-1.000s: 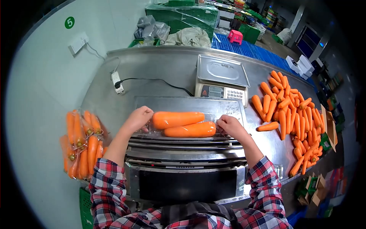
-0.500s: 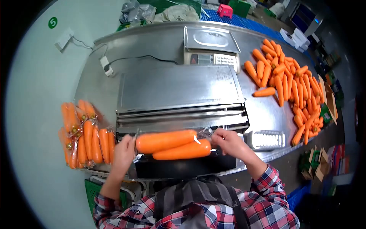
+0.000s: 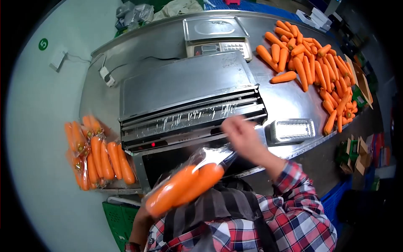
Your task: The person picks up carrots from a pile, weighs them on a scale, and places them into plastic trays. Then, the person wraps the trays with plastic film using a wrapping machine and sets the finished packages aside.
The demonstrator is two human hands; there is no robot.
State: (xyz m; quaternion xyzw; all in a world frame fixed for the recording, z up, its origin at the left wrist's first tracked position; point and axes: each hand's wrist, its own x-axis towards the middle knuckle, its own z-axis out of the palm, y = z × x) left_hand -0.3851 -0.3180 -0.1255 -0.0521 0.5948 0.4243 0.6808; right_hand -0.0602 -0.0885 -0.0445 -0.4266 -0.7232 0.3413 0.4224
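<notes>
Two carrots (image 3: pixel 184 187) in clear film hang tilted in front of my body, blurred by motion. At their lower left end is my left hand (image 3: pixel 145 212), mostly hidden behind them, its fingers out of sight. My right hand (image 3: pixel 241 134) is closed above their upper right end, at the front edge of the wrapping machine (image 3: pixel 184 88); film stretches near it, but what its fingers grip is too blurred to make out. A sheet of film (image 3: pixel 189 119) lies across the machine's rollers, and a red light glows on its front.
Wrapped carrots (image 3: pixel 100 155) lie at the left. A large pile of loose carrots (image 3: pixel 310 63) covers the right side of the steel table (image 3: pixel 281 96). A scale (image 3: pixel 216 33) stands behind the machine, and a clear tray stack (image 3: pixel 292 130) sits right of it.
The wrapped carrots have moved down toward my body and tilted. My left hand has dropped lower behind them, and my right hand has risen slightly. The view has shifted and turned.
</notes>
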